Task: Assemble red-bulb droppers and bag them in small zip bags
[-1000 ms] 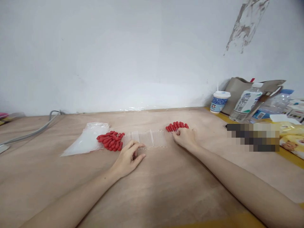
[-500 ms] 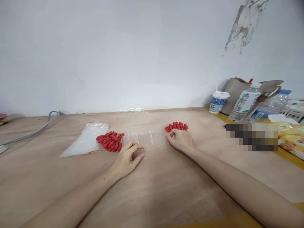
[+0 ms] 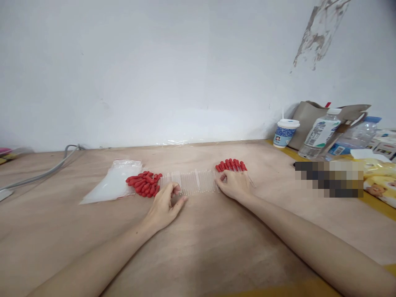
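A row of clear thin tubes [image 3: 193, 182] lies side by side on the wooden table [image 3: 198, 239]. My left hand [image 3: 165, 206] rests at the row's near left end, fingers curled with the tips touching the tubes. At the row's right end, my right hand [image 3: 234, 184] has its fingers bent against the last tubes. A heap of red rubber caps [image 3: 144, 183] lies left of the row. A second cluster of red caps [image 3: 231, 165], fitted on tubes, lies just beyond my right hand. What the fingers pinch, if anything, is hidden.
A clear plastic bag [image 3: 113, 181] lies left of the red heap. At the right stand a paper cup [image 3: 286, 132], water bottles [image 3: 320, 133], a tan bag [image 3: 312, 117] and yellow packets [image 3: 380, 181]. A grey cable [image 3: 40, 173] runs along the left.
My right hand has slid left from the red-capped cluster to the right end of the tube row. My left hand's fingers have curled in a little against the tubes.
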`<state>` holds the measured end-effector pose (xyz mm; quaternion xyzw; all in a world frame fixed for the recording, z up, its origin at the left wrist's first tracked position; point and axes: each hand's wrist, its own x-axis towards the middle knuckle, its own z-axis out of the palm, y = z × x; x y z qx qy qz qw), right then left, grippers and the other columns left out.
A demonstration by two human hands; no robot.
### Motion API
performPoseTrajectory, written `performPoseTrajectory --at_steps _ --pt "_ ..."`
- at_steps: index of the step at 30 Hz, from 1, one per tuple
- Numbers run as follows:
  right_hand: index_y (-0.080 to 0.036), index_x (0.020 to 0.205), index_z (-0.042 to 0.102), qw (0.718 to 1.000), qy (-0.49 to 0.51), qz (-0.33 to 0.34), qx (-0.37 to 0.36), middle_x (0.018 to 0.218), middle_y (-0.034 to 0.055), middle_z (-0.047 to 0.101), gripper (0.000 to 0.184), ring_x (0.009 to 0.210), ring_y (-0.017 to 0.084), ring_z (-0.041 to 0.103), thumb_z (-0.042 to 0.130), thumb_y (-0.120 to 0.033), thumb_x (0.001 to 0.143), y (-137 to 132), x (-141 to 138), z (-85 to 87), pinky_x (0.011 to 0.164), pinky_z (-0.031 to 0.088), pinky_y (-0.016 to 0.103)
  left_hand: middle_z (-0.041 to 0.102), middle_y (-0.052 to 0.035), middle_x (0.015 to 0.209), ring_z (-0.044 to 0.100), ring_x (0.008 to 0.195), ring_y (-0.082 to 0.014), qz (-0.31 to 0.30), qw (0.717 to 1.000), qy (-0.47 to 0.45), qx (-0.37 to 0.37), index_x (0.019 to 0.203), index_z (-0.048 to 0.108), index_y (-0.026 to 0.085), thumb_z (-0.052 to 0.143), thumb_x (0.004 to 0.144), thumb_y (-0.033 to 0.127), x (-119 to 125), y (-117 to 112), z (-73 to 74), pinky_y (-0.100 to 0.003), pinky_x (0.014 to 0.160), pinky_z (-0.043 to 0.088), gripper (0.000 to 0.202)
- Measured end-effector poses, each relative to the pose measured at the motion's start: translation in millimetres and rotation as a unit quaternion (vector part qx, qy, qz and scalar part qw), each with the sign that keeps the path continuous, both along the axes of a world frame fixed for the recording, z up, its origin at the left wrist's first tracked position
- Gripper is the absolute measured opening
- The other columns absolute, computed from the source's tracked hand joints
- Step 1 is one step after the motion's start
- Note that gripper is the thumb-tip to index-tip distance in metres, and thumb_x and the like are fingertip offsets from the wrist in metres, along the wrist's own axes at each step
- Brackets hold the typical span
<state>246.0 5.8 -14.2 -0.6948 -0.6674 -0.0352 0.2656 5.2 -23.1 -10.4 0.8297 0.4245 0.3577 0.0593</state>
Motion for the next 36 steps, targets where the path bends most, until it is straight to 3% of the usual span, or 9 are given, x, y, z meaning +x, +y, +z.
performPoseTrajectory --at_steps 9,15,18,21,23,25,30,36 --pt "-0.019 0.061 0.057 0.996 -0.083 0.004 -0.019 0.058 0.0065 0.059 0.018 0.058 0.020 0.052 0.047 -0.026 0.074 -1.3 -2.2 -2.7 0.070 0.027 0.039 0.052 -0.0025 0.077 0.050 0.071 -0.0144 -0.040 0.999 0.028 0.012 0.076 0.053 0.017 0.049 0.082 0.025 0.2 -0.4 -0.3 -0.026 0.063 0.041 0.010" --pt "-0.016 0.067 0.056 0.986 -0.167 0.005 0.030 0.066 0.0103 0.062 0.021 0.059 0.021 0.052 0.042 -0.025 0.079 -7.0 -5.6 -5.0 0.071 0.026 0.039 0.048 -0.0016 0.069 0.048 0.066 -0.0139 -0.017 0.999 0.028 0.044 0.066 0.051 0.016 0.051 0.081 0.028 1.1 0.2 -1.0 -0.026 0.061 0.040 0.019" --pt "-0.015 0.073 0.055 0.985 -0.154 0.024 0.077 0.073 0.0095 0.062 0.024 0.068 0.021 0.053 0.037 -0.026 0.084 -12.5 -8.0 -5.8 0.072 0.026 0.037 0.051 -0.0029 0.071 0.049 0.072 -0.0166 0.045 0.995 0.051 0.079 0.070 0.055 0.017 0.047 0.082 0.028 -7.5 8.6 9.5 -0.029 0.067 0.041 0.018" --pt "-0.016 0.077 0.052 0.984 -0.128 0.064 0.102 0.075 0.0070 0.061 0.025 0.073 0.020 0.053 0.032 -0.026 0.088 -16.7 -10.5 -6.7 0.072 0.025 0.034 0.055 -0.0054 0.078 0.050 0.082 -0.0220 0.175 0.976 0.100 0.085 0.083 0.061 0.019 0.046 0.081 0.032 -27.8 25.2 27.0 -0.035 0.074 0.040 0.020" --pt "-0.016 0.079 0.051 0.985 -0.112 0.087 0.100 0.077 0.0058 0.062 0.025 0.073 0.018 0.052 0.030 -0.027 0.089 -17.9 -11.9 -6.9 0.072 0.025 0.032 0.056 -0.0086 0.087 0.050 0.090 -0.0273 0.278 0.950 0.124 0.065 0.089 0.064 0.020 0.049 0.077 0.038 -44.6 37.7 37.2 -0.039 0.078 0.038 0.026" --pt "-0.017 0.081 0.050 0.985 -0.098 0.101 0.096 0.078 0.0051 0.062 0.024 0.074 0.018 0.052 0.030 -0.026 0.089 -18.0 -12.8 -6.9 0.072 0.024 0.032 0.056 -0.0112 0.095 0.048 0.098 -0.0316 0.344 0.929 0.134 0.028 0.090 0.066 0.021 0.051 0.074 0.044 -60.1 48.5 43.5 -0.043 0.081 0.037 0.033" --pt "-0.018 0.081 0.049 0.985 -0.079 0.113 0.101 0.079 0.0030 0.063 0.019 0.074 0.017 0.052 0.033 -0.024 0.088 -16.6 -13.4 -7.5 0.072 0.023 0.032 0.058 -0.0137 0.097 0.049 0.099 -0.0348 0.376 0.915 0.130 -0.064 0.084 0.069 0.024 0.047 0.071 0.057 -79.8 62.1 45.2 -0.045 0.078 0.038 0.041" --pt "-0.018 0.081 0.049 0.984 -0.072 0.121 0.107 0.078 0.0023 0.063 0.016 0.075 0.017 0.053 0.035 -0.023 0.087 -17.0 -13.2 -7.8 0.072 0.023 0.032 0.062 -0.0127 0.091 0.054 0.090 -0.0348 0.366 0.918 0.122 -0.093 0.076 0.070 0.023 0.049 0.067 0.059 -79.7 66.1 40.2 -0.042 0.069 0.041 0.043"
